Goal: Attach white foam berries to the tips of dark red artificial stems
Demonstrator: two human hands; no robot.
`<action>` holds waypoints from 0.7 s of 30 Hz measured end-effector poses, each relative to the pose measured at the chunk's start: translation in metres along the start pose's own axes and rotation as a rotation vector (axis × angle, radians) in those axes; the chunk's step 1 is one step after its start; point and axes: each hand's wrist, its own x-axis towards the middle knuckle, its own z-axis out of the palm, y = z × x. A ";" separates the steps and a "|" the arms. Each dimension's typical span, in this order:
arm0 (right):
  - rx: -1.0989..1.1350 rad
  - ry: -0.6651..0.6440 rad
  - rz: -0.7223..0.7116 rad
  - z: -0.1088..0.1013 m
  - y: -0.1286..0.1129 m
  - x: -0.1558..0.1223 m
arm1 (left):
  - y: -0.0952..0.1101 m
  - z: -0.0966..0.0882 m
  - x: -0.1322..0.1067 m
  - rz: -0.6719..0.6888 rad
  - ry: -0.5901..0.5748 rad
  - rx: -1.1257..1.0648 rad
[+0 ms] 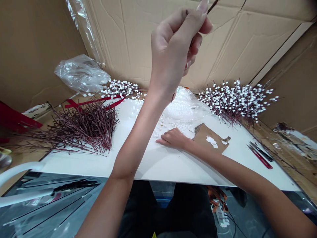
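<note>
Raised high in front of the cardboard, my left hand (182,43) pinches a thin brown twig (213,6) between thumb and fingertips. Most of that twig lies beyond the top edge of the picture. Down on the white table, my right hand (173,138) rests beside loose white foam balls (187,127), its fingers bent and pointing left. What the right fingertips hold, if anything, is hidden. A piece of brown cardboard (215,145) with a white glue-like patch (212,142) lies just right of that hand.
Bare brown twigs (89,125) are heaped at the left. White-tipped branches (235,99) stand at the back right, more (121,88) at the back left. A clear bag (81,73), red ribbon (91,101) and red-handled cutters (260,156) lie around. Cardboard walls (138,43) enclose the table (158,165).
</note>
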 end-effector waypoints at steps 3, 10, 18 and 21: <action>0.027 0.018 0.035 0.002 -0.001 0.000 | 0.000 0.000 0.000 0.002 -0.001 -0.004; 0.097 0.051 0.048 0.001 -0.005 0.000 | 0.002 0.002 -0.001 -0.037 0.024 0.009; 0.159 0.055 0.039 0.002 -0.005 -0.002 | 0.000 0.001 -0.002 -0.017 0.001 -0.015; 0.196 0.048 0.019 0.003 -0.007 -0.002 | -0.001 0.002 -0.002 -0.009 -0.003 -0.013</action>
